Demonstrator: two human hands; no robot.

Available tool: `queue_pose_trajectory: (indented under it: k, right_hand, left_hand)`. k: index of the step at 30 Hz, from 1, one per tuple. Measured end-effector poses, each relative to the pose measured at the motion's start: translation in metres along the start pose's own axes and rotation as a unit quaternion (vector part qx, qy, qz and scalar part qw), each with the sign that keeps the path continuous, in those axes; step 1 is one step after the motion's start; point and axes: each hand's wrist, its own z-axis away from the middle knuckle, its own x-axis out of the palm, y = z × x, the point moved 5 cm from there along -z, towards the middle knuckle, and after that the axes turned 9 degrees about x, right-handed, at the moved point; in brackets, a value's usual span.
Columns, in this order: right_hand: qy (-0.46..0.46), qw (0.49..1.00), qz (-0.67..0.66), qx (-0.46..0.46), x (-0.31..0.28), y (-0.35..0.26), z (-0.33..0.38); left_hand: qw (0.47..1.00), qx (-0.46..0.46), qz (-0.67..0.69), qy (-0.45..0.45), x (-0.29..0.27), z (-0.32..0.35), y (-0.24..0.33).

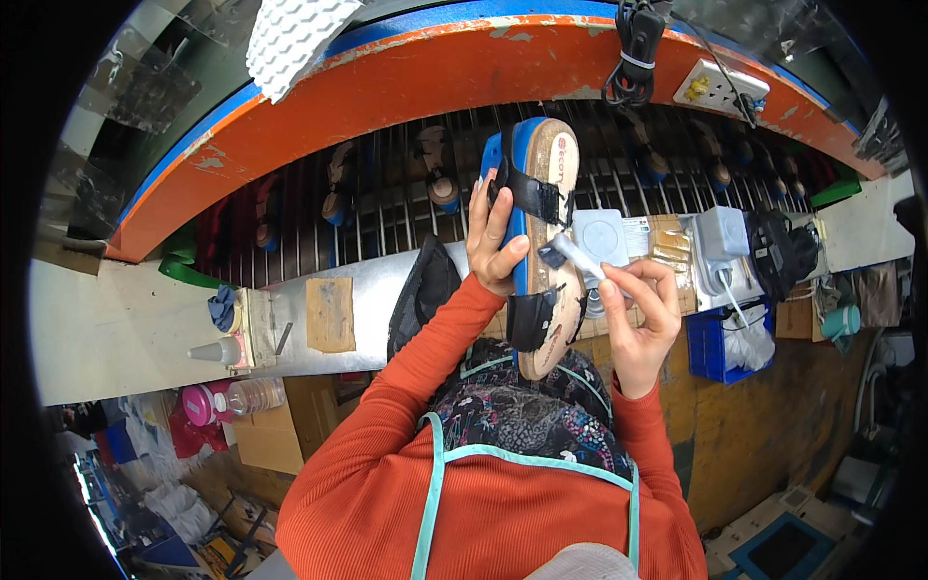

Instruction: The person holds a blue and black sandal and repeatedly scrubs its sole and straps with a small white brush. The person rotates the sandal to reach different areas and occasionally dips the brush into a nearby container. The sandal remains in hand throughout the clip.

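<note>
A sandal (558, 251) with a cork edge, a cream face and black straps sits on a blue shoe last (523, 140), held upright in front of me. My left hand (495, 237) grips it from the left side, thumb against the edge and fingers over the strap. My right hand (640, 314) pinches a small brush (581, 259) with a white handle. The brush's dark tip is at the sandal's middle, between the two straps; whether it touches I cannot tell. A white round-lidded container (600, 235) stands just behind the brush.
Several sandals on lasts (442, 184) lie on a rack of metal bars under an orange hood (406, 87). A brown board (331, 315) rests on the metal ledge at left. A blue basket (710, 346) hangs at right, beside a white corded device (722, 235).
</note>
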Motion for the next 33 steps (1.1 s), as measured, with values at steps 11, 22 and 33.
queue_pose_trajectory:
  k: [11,22,33]
  right_hand:
    - [0.138,0.960,0.154,-0.190,0.000,-0.017,-0.017]
    - [-0.096,0.994,-0.012,-0.051,-0.004,0.009,-0.020]
    - [-0.059,0.997,0.028,-0.051,-0.012,0.015,0.008]
  left_hand:
    - [0.998,0.046,-0.042,-0.022,-0.004,-0.007,0.003]
    - [0.999,0.035,-0.033,-0.015,-0.004,-0.013,-0.001]
    - [0.997,-0.010,-0.073,-0.022,0.002,-0.011,-0.002]
